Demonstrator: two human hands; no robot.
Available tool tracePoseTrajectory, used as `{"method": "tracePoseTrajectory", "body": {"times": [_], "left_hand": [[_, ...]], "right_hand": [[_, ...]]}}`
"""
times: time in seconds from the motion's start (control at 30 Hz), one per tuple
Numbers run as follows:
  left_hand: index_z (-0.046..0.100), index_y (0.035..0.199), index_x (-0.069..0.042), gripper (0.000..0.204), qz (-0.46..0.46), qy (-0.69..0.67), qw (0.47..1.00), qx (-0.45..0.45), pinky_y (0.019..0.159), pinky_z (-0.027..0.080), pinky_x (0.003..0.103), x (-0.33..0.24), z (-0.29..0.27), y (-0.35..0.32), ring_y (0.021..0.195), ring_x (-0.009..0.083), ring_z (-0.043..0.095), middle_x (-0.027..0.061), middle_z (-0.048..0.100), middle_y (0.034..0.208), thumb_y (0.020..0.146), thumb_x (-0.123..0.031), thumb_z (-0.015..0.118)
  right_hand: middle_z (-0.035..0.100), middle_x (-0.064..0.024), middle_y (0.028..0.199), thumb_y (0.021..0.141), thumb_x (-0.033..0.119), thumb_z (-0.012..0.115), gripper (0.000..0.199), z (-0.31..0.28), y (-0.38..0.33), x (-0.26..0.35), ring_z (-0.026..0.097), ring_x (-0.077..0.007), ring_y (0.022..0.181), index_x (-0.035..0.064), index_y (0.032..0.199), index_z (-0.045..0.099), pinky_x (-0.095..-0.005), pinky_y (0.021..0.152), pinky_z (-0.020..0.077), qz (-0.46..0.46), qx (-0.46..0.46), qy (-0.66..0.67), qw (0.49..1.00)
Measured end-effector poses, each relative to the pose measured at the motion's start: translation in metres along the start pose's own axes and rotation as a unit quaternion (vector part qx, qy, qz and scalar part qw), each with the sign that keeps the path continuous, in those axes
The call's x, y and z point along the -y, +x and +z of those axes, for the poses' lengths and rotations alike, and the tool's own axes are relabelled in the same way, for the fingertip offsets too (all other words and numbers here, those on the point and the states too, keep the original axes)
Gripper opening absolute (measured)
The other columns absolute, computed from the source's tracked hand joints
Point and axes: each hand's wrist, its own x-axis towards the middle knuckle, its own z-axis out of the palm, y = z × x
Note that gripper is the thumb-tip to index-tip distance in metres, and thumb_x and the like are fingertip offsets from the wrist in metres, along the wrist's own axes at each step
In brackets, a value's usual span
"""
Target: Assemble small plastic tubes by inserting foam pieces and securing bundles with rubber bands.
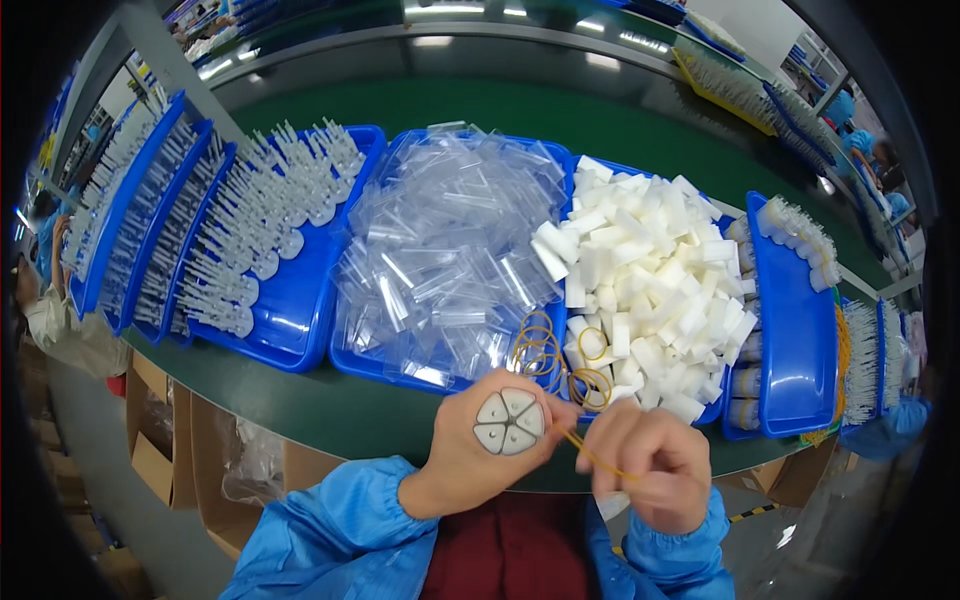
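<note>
My left hand (470, 430) is wrapped round a bundle of grey-white wedge-ended parts (508, 422), whose wedges meet in a round face turned upward. A yellowish rubber band (598, 458) stretches from beside the left fingers to my right hand (652, 465), which is closed on it and slightly blurred. Below the right fingers a small white piece (611, 503) shows, mostly hidden. Just beyond the hands, several loose rubber bands (540, 352) lie on the edges of the trays.
Ahead stand blue trays: one of stemmed grey-white parts (270, 220), one of clear plastic sleeves (450, 250), one of white foam blocks (650, 280). At right, a blue tray (797, 370) holds several bundles (800, 235). Cardboard boxes (160, 440) sit below the green table (385, 425).
</note>
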Motion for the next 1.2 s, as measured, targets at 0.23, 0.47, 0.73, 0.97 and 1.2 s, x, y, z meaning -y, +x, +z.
{"method": "tracePoseTrajectory", "body": {"times": [0.23, 0.47, 0.73, 0.97, 1.2], "left_hand": [[0.064, 0.096, -0.004, 0.013, -0.105, 0.105, 0.964, 0.222, 0.078, 0.054, 0.029, -0.018, -0.007, 0.005, 0.087, 0.0124, 0.067, 0.0051, 0.069, 0.090, 0.091, -0.012, 0.073], [0.066, 0.096, -0.007, 0.027, 0.052, 0.306, 0.939, 0.149, 0.066, 0.056, 0.032, -0.037, -0.006, -0.007, 0.070, 0.0214, 0.069, 0.0044, 0.072, 0.089, 0.079, -0.016, 0.085], [0.055, 0.100, 0.002, 0.024, 0.025, -0.099, 0.984, -0.148, 0.045, 0.046, 0.028, -0.029, -0.009, 0.002, 0.053, 0.0164, 0.057, 0.0104, 0.060, 0.068, 0.081, 0.001, 0.070], [0.056, 0.111, -0.002, 0.048, 0.146, 0.133, 0.964, 0.179, 0.065, 0.053, 0.027, -0.026, 0.026, -0.009, 0.073, 0.0151, 0.067, 0.0108, 0.069, 0.088, 0.075, 0.001, 0.088], [0.047, 0.133, -0.002, 0.070, 0.110, 0.210, 0.966, 0.098, 0.071, 0.054, 0.029, -0.022, 0.013, -0.014, 0.080, 0.0157, 0.068, 0.0075, 0.068, 0.090, 0.076, -0.005, 0.088]], "right_hand": [[0.063, -0.0090, 0.135, 0.086, 0.026, 0.075, 0.044, -0.003, 0.007, -0.008, 0.063, -0.0196, 0.120, 0.0094, 0.125, 0.064, -0.0449, 0.111, 0.0350, -0.191, 0.054, -0.495, 0.846], [0.069, -0.0031, 0.118, 0.078, 0.053, 0.078, 0.054, -0.020, 0.019, 0.013, 0.065, -0.0158, 0.113, 0.0129, 0.113, 0.068, -0.0494, 0.113, 0.0320, -0.055, 0.145, -0.557, 0.816], [0.068, -0.0068, 0.098, 0.106, 0.062, 0.015, 0.074, -0.006, -0.018, -0.008, 0.068, -0.0231, 0.094, 0.0065, 0.092, 0.061, -0.0422, 0.095, 0.0366, -0.167, -0.055, 0.242, 0.954], [0.064, -0.0231, 0.129, 0.094, 0.003, 0.062, 0.052, 0.016, 0.008, -0.012, 0.068, -0.0236, 0.111, -0.0061, 0.144, 0.047, -0.0351, 0.095, 0.0512, -0.031, -0.288, -0.130, 0.948], [0.061, -0.0215, 0.134, 0.058, 0.043, 0.097, 0.112, -0.014, -0.010, -0.012, 0.064, -0.0279, 0.119, -0.0034, 0.145, 0.043, -0.0406, 0.108, 0.0439, 0.019, -0.148, -0.092, 0.984]]}}
